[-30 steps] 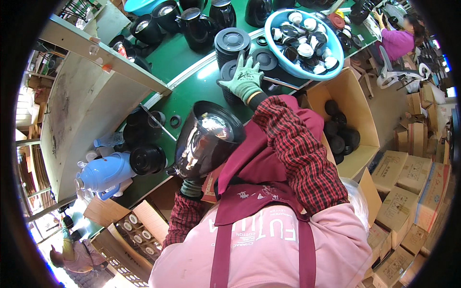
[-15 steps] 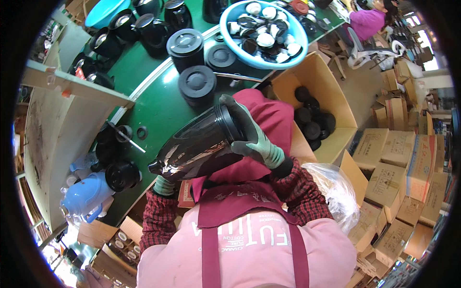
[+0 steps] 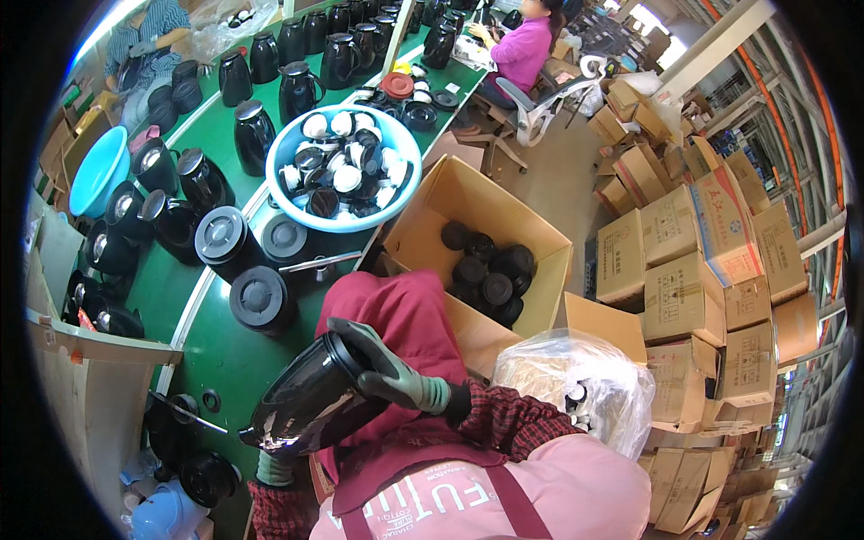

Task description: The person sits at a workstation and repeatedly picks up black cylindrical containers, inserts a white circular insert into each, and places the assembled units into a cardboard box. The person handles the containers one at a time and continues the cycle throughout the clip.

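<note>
A glossy black vacuum jug body [image 3: 301, 405] lies tilted across my lap, its wide ribbed rim toward the right and its narrow spout end toward the lower left. My right hand [image 3: 396, 376], in a grey-green glove, grips that wide rim, its fingers over the top edge and its thumb on the near side. Below the spout end, my left hand [image 3: 275, 469] supports the jug from underneath; most of its fingers are hidden behind the body. Just beyond the jug, round black lidded containers [image 3: 259, 300] stand on the green bench [image 3: 202, 355].
A blue basin [image 3: 396, 209] of black and white lids sits on the bench. To the right, an open carton [image 3: 549, 243] holds round black parts, beside a clear plastic bag [image 3: 576, 369]. Finished-looking black jugs [image 3: 297, 93] stand farther back. A co-worker in purple [image 3: 522, 49] sits far off.
My view has swung right and up, so the bench, basin and carton appear lower and farther left. Both hands still hold the jug in much the same tilt.
</note>
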Motion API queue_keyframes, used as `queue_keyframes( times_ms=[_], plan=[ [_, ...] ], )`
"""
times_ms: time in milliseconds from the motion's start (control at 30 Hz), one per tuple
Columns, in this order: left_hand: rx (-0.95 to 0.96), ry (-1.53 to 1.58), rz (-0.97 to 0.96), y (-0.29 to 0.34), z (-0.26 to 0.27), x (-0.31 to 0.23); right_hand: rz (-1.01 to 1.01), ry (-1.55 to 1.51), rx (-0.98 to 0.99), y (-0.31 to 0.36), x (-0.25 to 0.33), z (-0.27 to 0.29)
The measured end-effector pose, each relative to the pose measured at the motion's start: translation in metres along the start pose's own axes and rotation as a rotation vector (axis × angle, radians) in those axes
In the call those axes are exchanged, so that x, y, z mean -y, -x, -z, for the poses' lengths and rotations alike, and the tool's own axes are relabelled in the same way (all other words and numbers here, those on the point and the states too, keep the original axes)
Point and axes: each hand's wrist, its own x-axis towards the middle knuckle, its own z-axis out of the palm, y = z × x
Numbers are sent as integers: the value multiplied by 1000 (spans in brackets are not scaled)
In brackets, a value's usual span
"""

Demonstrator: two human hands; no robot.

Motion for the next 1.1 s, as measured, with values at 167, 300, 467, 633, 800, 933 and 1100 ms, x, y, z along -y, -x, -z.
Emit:
queue_keyframes(
  times_ms=[167,300,467,633,800,933,1100],
  plan=[
    [22,-11,24,7,10,-2,71,53,-20,11,-4,1],
    [0,-19,45,23,25,-4,115,78,-60,20,-17,0],
    [-8,-26,28,30,27,-3,5,-27,-19,12,3,6],
    [33,-43,-87,6,0,-7,-195,-263,-60,10,28,5],
    [82,-59,-225,-10,-34,-35,256,211,-18,10,26,5],
    [53,-2,-141,3,-34,-59,386,266,38,-2,51,2],
    [-317,-425,-382,10,7,-93,-340,-444,-123,9,13,6]
  ],
)
